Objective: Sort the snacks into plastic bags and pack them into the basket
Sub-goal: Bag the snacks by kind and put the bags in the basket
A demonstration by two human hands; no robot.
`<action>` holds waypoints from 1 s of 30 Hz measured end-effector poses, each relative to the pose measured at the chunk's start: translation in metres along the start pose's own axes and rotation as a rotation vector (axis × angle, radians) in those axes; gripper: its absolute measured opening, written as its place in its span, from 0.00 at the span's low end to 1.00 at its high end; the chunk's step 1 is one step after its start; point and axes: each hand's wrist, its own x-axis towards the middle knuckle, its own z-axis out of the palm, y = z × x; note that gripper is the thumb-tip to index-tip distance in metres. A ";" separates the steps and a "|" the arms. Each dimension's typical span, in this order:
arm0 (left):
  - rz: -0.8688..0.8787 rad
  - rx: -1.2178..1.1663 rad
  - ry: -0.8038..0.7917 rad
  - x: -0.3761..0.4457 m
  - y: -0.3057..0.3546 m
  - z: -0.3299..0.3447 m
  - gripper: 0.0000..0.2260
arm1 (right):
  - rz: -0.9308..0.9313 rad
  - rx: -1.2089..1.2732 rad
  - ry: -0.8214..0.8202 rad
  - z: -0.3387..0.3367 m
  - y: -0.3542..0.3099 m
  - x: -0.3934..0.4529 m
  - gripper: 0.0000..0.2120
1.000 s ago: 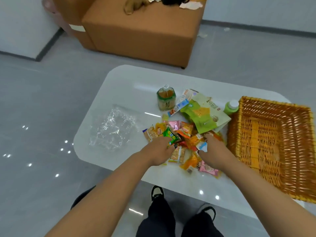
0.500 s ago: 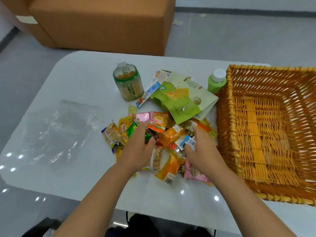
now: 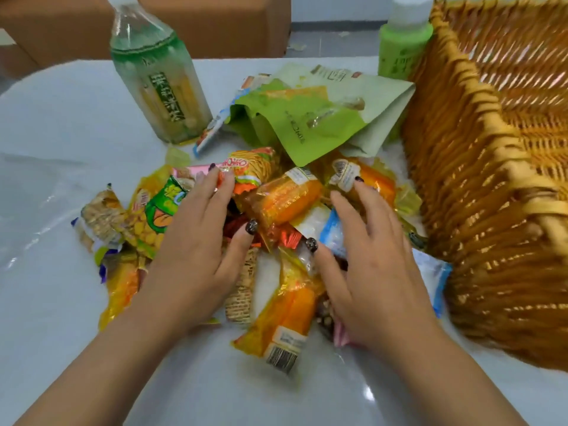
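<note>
Resting on snacks (image 3: 285, 201), both hands spread

Two hands lay on the pile: one left hand (image 3: 196, 256) and one right hand (image 3: 368, 272). Two bottles stood toward the far edge of the white tabletop (image 3: 61, 118): one clear plastic drink bottle with a green label (image 3: 156, 75) and one small bright-green bottle with a white cap (image 3: 402, 41). One woven yellow wicker basket (image 3: 491, 179) sat at the right edge. One clear, crinkled plastic bag (image 3: 27, 204) lay at the left edge. Two flat green pouches overlapped: one bright-green pouch (image 3: 295, 124) and one pale-green pouch (image 3: 387, 99). The small wrapped snacks (image 3: 285, 198) in the middle numbered well over ten; an exact count could not be told, since they overlapped under the hands.
</note>
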 end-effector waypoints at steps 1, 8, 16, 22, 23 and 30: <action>0.016 -0.005 0.010 -0.001 -0.001 0.001 0.34 | -0.022 -0.011 -0.007 -0.001 0.002 -0.002 0.30; 0.029 -0.060 0.134 -0.028 0.012 -0.006 0.34 | -0.016 -0.008 -0.020 -0.032 -0.009 -0.021 0.30; -0.050 -0.353 0.181 -0.091 0.052 -0.025 0.33 | 0.037 0.136 0.012 -0.061 -0.023 -0.090 0.25; -0.003 -0.344 0.088 -0.140 0.067 -0.019 0.34 | 0.076 0.252 -0.024 -0.051 -0.033 -0.134 0.27; 0.010 -0.349 0.106 -0.143 0.066 -0.023 0.34 | 0.098 0.272 -0.006 -0.049 -0.037 -0.136 0.27; -0.349 -0.415 0.406 -0.187 0.022 -0.036 0.40 | 0.151 0.118 0.034 -0.026 -0.100 -0.132 0.29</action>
